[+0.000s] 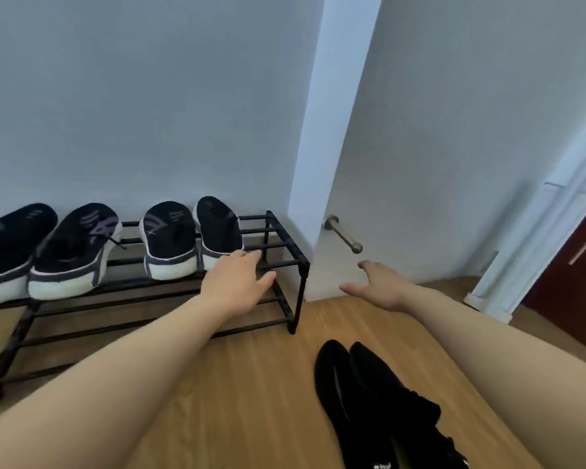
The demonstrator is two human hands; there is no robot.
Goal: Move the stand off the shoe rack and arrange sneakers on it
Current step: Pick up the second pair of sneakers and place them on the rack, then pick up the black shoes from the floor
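A low black metal shoe rack [286, 252] stands against the wall. Several dark sneakers with white soles sit on its top tier, heels toward me: one pair at the left [71, 252] and one pair near the right end [197, 238]. My left hand [239, 280] hovers open over the rack's right end, just in front of the rightmost sneaker [219, 230], fingers apart and holding nothing. My right hand [378, 286] is open in the air beyond the rack's right edge, in front of the door. No stand is visible on the rack.
A white door [420, 164] with a metal lever handle [344, 233] stands just right of the rack. A pair of black shoes [372, 401] lies on the wooden floor [234, 401] near my feet. A dark red cabinet [575, 282] is at the far right.
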